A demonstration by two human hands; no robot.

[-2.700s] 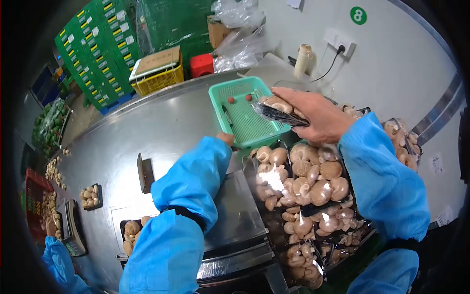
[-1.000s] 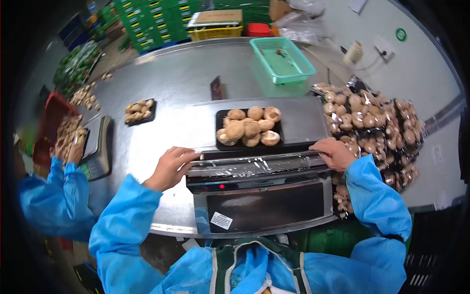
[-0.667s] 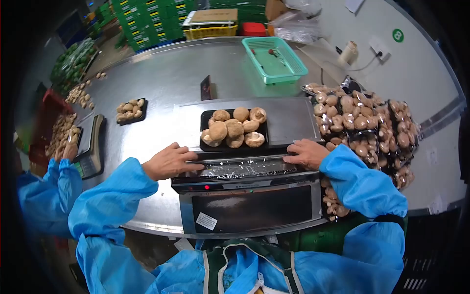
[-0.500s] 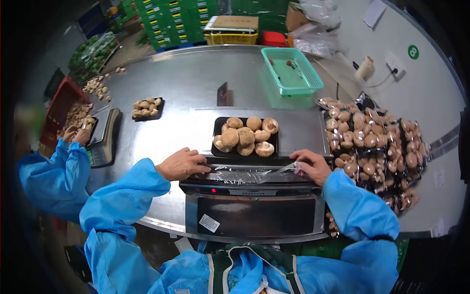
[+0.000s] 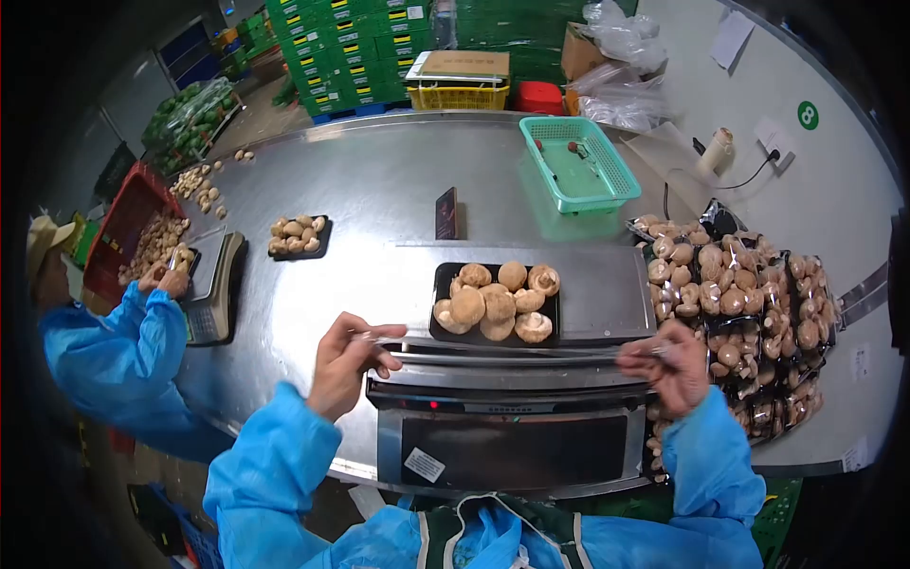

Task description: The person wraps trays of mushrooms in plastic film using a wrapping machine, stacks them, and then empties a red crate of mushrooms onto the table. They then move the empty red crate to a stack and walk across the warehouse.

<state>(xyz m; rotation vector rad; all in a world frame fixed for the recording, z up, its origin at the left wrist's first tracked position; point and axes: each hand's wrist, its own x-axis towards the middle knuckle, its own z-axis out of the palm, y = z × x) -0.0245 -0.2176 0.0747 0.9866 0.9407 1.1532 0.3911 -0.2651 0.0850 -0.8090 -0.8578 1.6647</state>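
Note:
My left hand (image 5: pixel 353 362) is closed in a pinch on one side of a clear plastic film (image 5: pixel 512 357). My right hand (image 5: pixel 671 366) pinches the other side, so the film spans between them above the front of the wrapping machine (image 5: pixel 517 448). The film is so transparent that its full extent is hard to see. Just beyond it, a black tray (image 5: pixel 447 330) of brown mushrooms (image 5: pixel 498 305) sits unwrapped on the metal plate, between and ahead of my hands. A red light glows on the machine's front strip.
Wrapped mushroom packs (image 5: pixel 730 284) are piled at right. A green basket (image 5: pixel 621 190) and a small dark box (image 5: pixel 446 213) stand farther back. Another filled tray (image 5: pixel 300 237) lies left. A co-worker (image 5: pixel 118 351) handles mushrooms by a scale (image 5: pixel 216 289) and a red crate (image 5: pixel 118 228).
Both hands have lifted from the machine's front edge and now pinch the film, with my left palm turned more upward. The head view has shifted, so the scene sits lower in the picture.

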